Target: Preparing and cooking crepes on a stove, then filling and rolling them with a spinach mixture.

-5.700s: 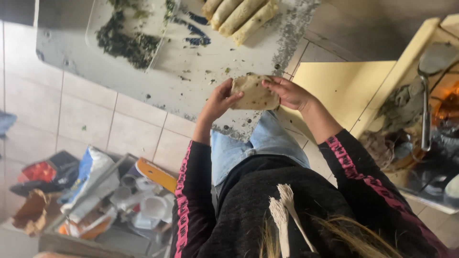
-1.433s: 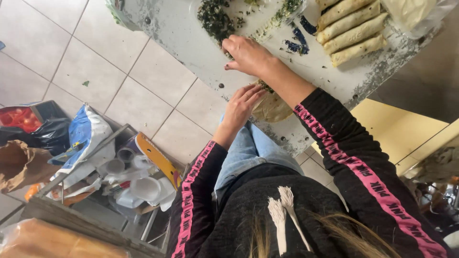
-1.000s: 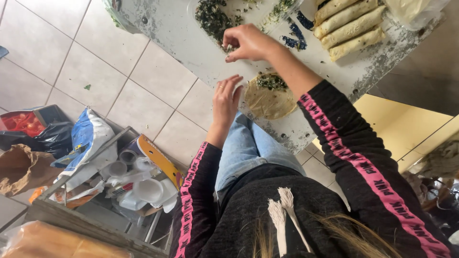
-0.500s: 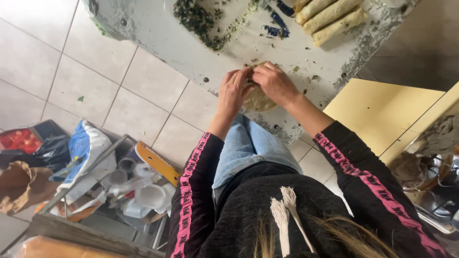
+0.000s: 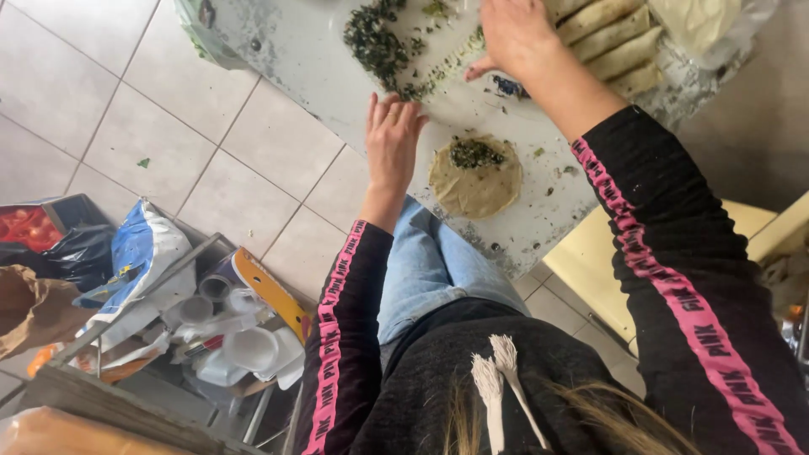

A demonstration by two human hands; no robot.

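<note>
Far left on the tiled floor (image 5: 101,109): a red-filled crate (image 5: 29,229), a blue & white bag (image 5: 139,253), then a low shelf w/ white cups (image 5: 244,345). Left hand (image 5: 392,143) lies flat on the pale table (image 5: 286,59), fingers spread, holding nothing, just beside the round tortilla (image 5: 476,181). Tortilla sits flat near the table's front edge w/ a dab of dark green filling (image 5: 474,153) on its far half. Behind it, a loose pile of chopped greens (image 5: 375,42). Right hand (image 5: 516,34) is over the greens' right edge, fingers curled down; can't tell if it grips any. Far right: rolled tortillas (image 5: 607,34) in a row.
</note>
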